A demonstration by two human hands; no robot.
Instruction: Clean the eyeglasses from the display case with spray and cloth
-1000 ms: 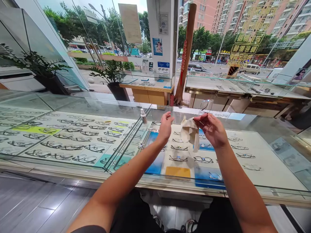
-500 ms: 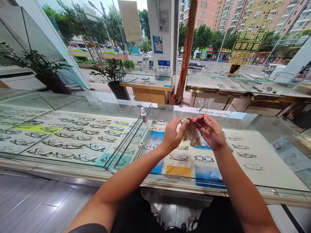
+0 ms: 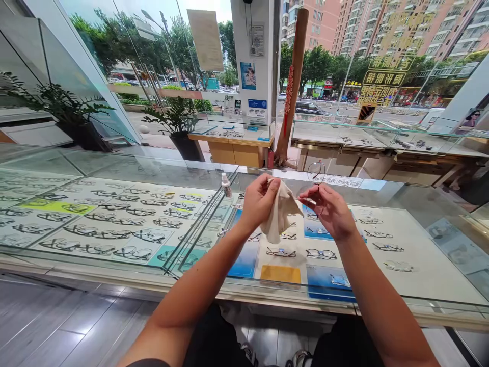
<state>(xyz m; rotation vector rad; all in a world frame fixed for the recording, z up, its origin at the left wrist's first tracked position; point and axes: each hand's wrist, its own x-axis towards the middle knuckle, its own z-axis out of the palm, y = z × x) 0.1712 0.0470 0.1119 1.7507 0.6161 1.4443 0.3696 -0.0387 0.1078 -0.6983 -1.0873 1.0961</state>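
My left hand (image 3: 261,200) is closed on a pale beige cloth (image 3: 280,216), which hangs down from the fingers over the glass counter. To its right, my right hand (image 3: 333,209) pinches a pair of thin-rimmed eyeglasses (image 3: 317,171); one round lens sticks up above the fingers, while the rest is partly hidden behind them. The cloth's right corner reaches close to my right fingertips; whether it touches them I cannot tell. A small white spray bottle (image 3: 226,185) stands upright on the counter, left of my left hand.
Beneath my hands, the glass display case (image 3: 382,300) holds rows of eyeglasses (image 3: 321,253) on blue and white cards, plus an orange card (image 3: 280,274). More frames lie in the left case (image 3: 114,216). Beyond are potted plants (image 3: 187,145), a wooden post (image 3: 292,92) and further display counters (image 3: 233,145).
My left hand has moved left with the cloth, away from the eyeglasses, and the cloth now hangs more unfolded. My right hand still holds the eyeglasses in nearly the same place.
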